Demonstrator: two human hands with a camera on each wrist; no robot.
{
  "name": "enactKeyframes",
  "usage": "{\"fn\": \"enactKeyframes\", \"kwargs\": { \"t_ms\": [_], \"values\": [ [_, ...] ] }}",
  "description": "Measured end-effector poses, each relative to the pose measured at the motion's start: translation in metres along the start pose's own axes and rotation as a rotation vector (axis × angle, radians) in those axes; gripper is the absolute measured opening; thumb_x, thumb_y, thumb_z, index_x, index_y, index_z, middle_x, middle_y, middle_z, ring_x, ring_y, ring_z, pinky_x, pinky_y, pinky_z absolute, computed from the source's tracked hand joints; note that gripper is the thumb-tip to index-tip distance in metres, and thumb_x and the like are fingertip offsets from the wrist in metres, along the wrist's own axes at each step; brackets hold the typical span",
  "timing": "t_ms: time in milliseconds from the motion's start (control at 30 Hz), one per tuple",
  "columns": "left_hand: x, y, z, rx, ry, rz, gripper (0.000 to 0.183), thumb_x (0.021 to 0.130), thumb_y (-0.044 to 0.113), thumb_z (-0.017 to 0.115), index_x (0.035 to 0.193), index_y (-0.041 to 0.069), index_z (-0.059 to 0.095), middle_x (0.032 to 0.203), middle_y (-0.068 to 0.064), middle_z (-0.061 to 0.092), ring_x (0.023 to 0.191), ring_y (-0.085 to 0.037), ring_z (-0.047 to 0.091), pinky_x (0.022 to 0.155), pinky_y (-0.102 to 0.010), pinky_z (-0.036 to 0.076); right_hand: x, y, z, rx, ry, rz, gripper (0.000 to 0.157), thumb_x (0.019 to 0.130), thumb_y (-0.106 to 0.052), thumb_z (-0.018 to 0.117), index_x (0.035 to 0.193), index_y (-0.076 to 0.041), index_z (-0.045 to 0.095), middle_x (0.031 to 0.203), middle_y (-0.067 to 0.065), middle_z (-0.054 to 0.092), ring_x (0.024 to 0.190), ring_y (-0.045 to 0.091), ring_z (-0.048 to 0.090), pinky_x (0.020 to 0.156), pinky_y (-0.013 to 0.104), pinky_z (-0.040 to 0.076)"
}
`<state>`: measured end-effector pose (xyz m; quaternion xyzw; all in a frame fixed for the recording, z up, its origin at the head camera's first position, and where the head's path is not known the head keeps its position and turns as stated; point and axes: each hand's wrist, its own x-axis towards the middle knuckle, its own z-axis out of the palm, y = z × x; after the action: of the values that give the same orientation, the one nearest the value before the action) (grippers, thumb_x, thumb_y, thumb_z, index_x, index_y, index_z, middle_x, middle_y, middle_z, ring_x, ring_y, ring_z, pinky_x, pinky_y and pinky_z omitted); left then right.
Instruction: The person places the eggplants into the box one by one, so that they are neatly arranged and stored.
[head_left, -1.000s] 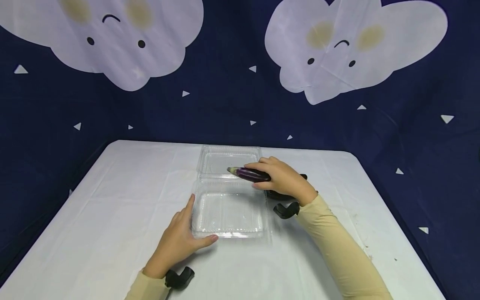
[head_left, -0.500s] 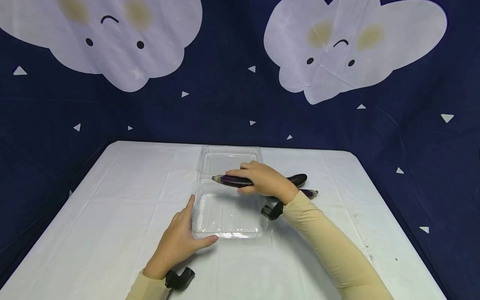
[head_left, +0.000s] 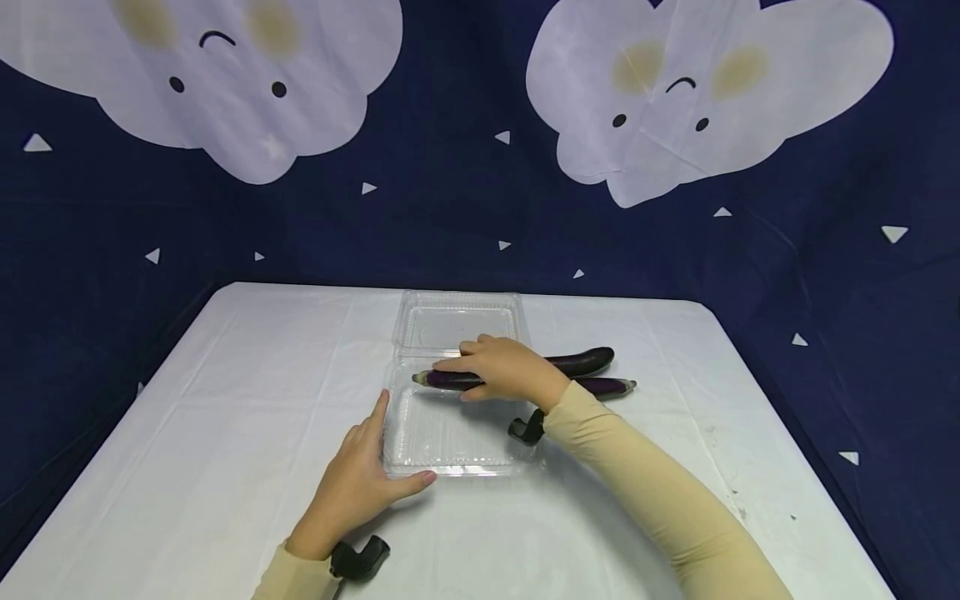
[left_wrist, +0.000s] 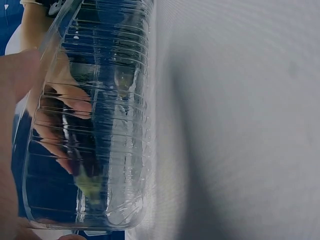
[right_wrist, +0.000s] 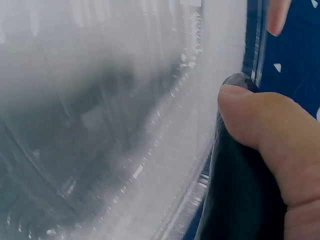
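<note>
1. Left hand (head_left: 360, 467) is seen lower left of centre, fingers straight, thumb spread, nothing clasped; the near-left corner of the clear container base (head_left: 480, 469) is touched by it.
2. Black wrist mount (head_left: 362, 557) is worn at that wrist, bottom of frame, over a cream sleeve.
3. Container base is set at frame centre, near side facing the bottom edge; its ribbed wall is shown close up in the left wrist view.
4. Right hand (head_left: 506, 371) is placed just above frame-bottom half, centre; held eggplant (head_left: 450, 381) is grasped by it, thumb pressed along the skin in the right wrist view.
5. Held eggplant is kept over the far part of the container base, stem end pointed left; contact with the floor cannot be told.
6. Third eggplant (head_left: 611, 387) is laid right of centre, partly hidden by the right forearm.
7. Second eggplant (head_left: 585, 362) is laid just beyond it, rounded end turned right.
8. Lid (head_left: 427, 321) is opened flat behind the base, upper centre.
9. White tabletop (head_left: 262, 417) is backed by dark blue cloth (head_left: 450, 167), printed with clouds and triangles.
</note>
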<state>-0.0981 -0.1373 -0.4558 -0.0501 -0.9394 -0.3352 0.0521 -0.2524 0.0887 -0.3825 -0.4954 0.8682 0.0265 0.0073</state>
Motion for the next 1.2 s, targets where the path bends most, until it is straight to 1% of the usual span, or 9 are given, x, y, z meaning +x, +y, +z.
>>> {"fn": "enactKeyframes", "kwargs": {
  "t_ms": [100, 167, 333, 467, 667, 800, 1000, 1200],
  "values": [
    [0.000, 0.000, 0.000, -0.002, -0.002, -0.001, 0.131, 0.066, 0.073, 0.077, 0.160, 0.009, 0.012, 0.152, -0.022, 0.042, 0.135, -0.039, 0.046, 0.100, -0.059, 0.046, 0.002, -0.004, 0.003, -0.067, 0.004, -0.022, 0.060, 0.087, -0.044, 0.074, 0.142, -0.035, 0.053, 0.113, -0.001, 0.064, 0.090, 0.021, 0.059, 0.074, 0.037, 0.055],
    [0.000, 0.001, -0.001, -0.004, -0.003, -0.003, 0.131, 0.066, 0.074, 0.076, 0.160, 0.010, 0.012, 0.153, -0.022, 0.042, 0.135, -0.039, 0.045, 0.101, -0.059, 0.045, 0.003, -0.006, 0.005, -0.117, 0.019, -0.035, 0.060, 0.086, -0.045, 0.075, 0.141, -0.035, 0.054, 0.112, -0.002, 0.064, 0.088, 0.020, 0.059, 0.072, 0.036, 0.056],
    [0.000, 0.000, -0.001, -0.001, 0.002, -0.006, 0.131, 0.066, 0.074, 0.076, 0.160, 0.010, 0.012, 0.152, -0.022, 0.043, 0.135, -0.038, 0.046, 0.100, -0.059, 0.046, 0.005, -0.010, 0.011, -0.219, 0.045, -0.061, 0.060, 0.084, -0.046, 0.076, 0.139, -0.036, 0.057, 0.115, -0.003, 0.065, 0.091, 0.021, 0.062, 0.074, 0.035, 0.056],
    [0.000, 0.000, -0.001, 0.002, 0.010, 0.001, 0.131, 0.066, 0.074, 0.077, 0.160, 0.010, 0.013, 0.151, -0.022, 0.044, 0.134, -0.038, 0.047, 0.100, -0.058, 0.046, 0.006, -0.014, 0.014, -0.276, 0.052, -0.076, 0.058, 0.083, -0.046, 0.077, 0.137, -0.036, 0.058, 0.114, -0.004, 0.066, 0.093, 0.020, 0.064, 0.074, 0.035, 0.056],
    [0.000, 0.000, -0.001, 0.001, 0.015, 0.008, 0.130, 0.066, 0.068, 0.080, 0.160, 0.009, 0.013, 0.151, -0.022, 0.044, 0.134, -0.039, 0.047, 0.100, -0.058, 0.046, 0.006, -0.017, 0.018, -0.346, 0.094, -0.100, 0.056, 0.084, -0.049, 0.075, 0.135, -0.034, 0.057, 0.108, -0.006, 0.067, 0.090, 0.017, 0.066, 0.068, 0.032, 0.057],
    [0.001, 0.000, 0.000, 0.005, 0.019, 0.014, 0.129, 0.067, 0.066, 0.081, 0.160, 0.008, 0.013, 0.151, -0.022, 0.045, 0.132, -0.038, 0.048, 0.099, -0.058, 0.047, 0.006, -0.017, 0.018, -0.359, 0.100, -0.105, 0.057, 0.085, -0.050, 0.074, 0.136, -0.034, 0.056, 0.107, -0.007, 0.067, 0.090, 0.016, 0.067, 0.069, 0.032, 0.057],
    [0.001, -0.001, 0.000, 0.008, 0.016, 0.013, 0.130, 0.067, 0.069, 0.079, 0.160, 0.009, 0.013, 0.151, -0.022, 0.044, 0.132, -0.037, 0.048, 0.098, -0.057, 0.048, 0.005, -0.017, 0.021, -0.351, 0.097, -0.107, 0.059, 0.084, -0.051, 0.073, 0.138, -0.035, 0.055, 0.106, -0.008, 0.067, 0.089, 0.015, 0.066, 0.068, 0.031, 0.057],
    [0.001, 0.000, 0.001, 0.013, 0.011, 0.006, 0.130, 0.066, 0.069, 0.080, 0.160, 0.008, 0.013, 0.151, -0.022, 0.044, 0.133, -0.038, 0.048, 0.098, -0.058, 0.047, 0.006, -0.021, 0.022, -0.338, 0.072, -0.097, 0.063, 0.084, -0.054, 0.072, 0.141, -0.036, 0.052, 0.107, -0.008, 0.067, 0.088, 0.014, 0.066, 0.069, 0.031, 0.058]
  ]
}}
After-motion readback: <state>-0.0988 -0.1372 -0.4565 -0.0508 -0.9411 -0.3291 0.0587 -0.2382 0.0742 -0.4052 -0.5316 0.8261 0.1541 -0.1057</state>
